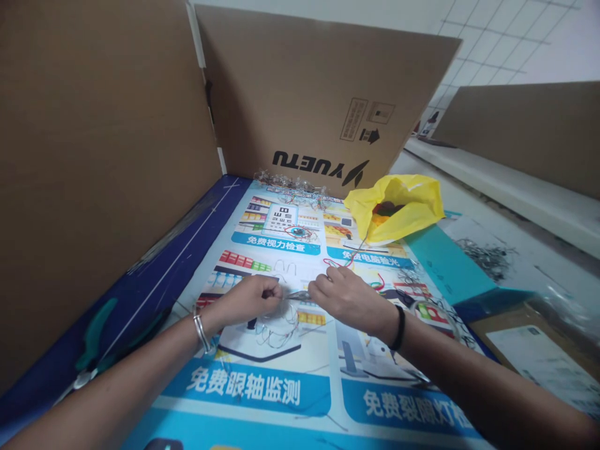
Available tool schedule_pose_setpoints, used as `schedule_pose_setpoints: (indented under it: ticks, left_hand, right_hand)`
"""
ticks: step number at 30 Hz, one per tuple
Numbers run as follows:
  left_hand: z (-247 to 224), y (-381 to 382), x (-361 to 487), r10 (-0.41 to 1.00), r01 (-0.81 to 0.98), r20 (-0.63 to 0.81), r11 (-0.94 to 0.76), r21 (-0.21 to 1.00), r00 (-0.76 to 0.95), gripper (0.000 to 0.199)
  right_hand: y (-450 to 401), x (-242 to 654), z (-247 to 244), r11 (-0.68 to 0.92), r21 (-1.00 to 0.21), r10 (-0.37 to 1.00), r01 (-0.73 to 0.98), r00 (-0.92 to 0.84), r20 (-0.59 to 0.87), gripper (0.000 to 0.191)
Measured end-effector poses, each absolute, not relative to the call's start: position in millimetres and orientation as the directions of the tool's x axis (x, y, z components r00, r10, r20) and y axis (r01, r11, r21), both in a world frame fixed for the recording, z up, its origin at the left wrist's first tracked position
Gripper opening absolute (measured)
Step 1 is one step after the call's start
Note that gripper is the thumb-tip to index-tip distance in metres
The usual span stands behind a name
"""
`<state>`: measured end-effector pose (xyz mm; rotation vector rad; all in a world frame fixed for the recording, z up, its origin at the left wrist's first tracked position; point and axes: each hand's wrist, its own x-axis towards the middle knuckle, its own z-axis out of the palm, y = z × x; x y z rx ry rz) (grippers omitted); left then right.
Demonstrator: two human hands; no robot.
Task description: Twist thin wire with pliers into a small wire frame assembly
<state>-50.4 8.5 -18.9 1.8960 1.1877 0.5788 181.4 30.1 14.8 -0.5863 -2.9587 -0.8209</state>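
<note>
My left hand (255, 295) is closed in a pinch at the middle of the printed sheet, and what its fingertips hold is too small to make out. My right hand (344, 297) is wrapped closed just across from it. A thin grey metal piece (299, 295) reaches from the right fingers toward the left fingertips; its exact kind is blurred. Below the hands lies a loose tangle of fine wire (279, 328). Red wire (338, 262) curves behind my right hand.
A yellow plastic bag (422, 200) stands open at the back right. Green-handled pliers (96, 337) lie at left. Cardboard walls (319, 94) enclose the back and left. Clear tangled pieces (295, 184) line the rear; a dark wire pile (487, 256) and a labelled parcel (539, 356) sit at right.
</note>
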Motion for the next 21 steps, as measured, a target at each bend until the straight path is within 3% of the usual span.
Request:
schedule_pose_setpoints:
  ticks: [4, 12, 21]
  left_hand:
    - [-21, 9, -51, 0.892, 0.513, -0.049, -0.213, 0.831, 0.449, 0.01]
    - [-20, 9, -50, 0.891, 0.504, -0.082, -0.176, 0.845, 0.447, 0.011]
    - [-14, 10, -53, 0.881, 0.354, 0.004, -0.195, 0.915, 0.473, 0.009]
  right_hand:
    - [29, 185, 12, 0.789, 0.448, 0.394, 0.42, -0.906, 0.155, 0.008]
    - [26, 176, 2, 0.805, 0.234, 0.489, 0.545, -0.833, 0.259, 0.018]
    - [20, 178, -17, 0.728, 0.063, 0.64, 0.682, -0.71, 0.295, 0.016]
